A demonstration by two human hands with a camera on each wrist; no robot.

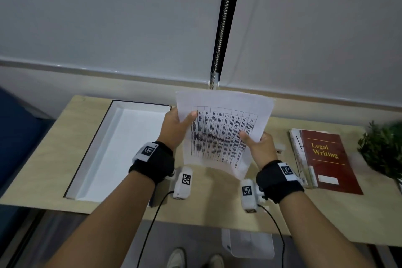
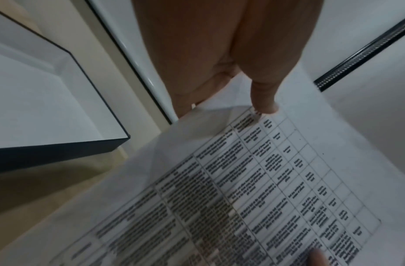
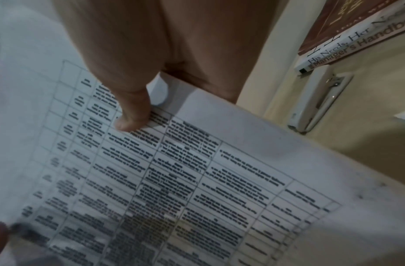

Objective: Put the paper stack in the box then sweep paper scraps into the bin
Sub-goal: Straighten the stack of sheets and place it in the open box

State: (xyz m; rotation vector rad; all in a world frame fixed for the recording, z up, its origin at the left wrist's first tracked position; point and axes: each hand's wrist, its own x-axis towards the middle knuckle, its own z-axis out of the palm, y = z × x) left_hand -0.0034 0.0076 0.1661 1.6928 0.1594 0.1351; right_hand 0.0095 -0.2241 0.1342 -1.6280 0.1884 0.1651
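A paper stack (image 1: 221, 132) printed with a table is held up above the middle of the wooden table, tilted toward me. My left hand (image 1: 177, 125) pinches its left edge, thumb on the printed face (image 2: 264, 100). My right hand (image 1: 258, 148) pinches its right edge, thumb on top (image 3: 133, 115). The open box (image 1: 121, 148), black outside and white inside, lies on the table to the left of the paper with nothing in it. A white bin (image 1: 248, 243) stands on the floor under the table's front edge. No paper scraps show.
Two stacked books (image 1: 326, 159), the top one red, lie on the table at the right. A green plant (image 1: 385, 150) stands at the far right. A white stapler (image 3: 319, 100) lies beside the books. Window blinds with a bead chain (image 1: 224, 22) rise behind the table.
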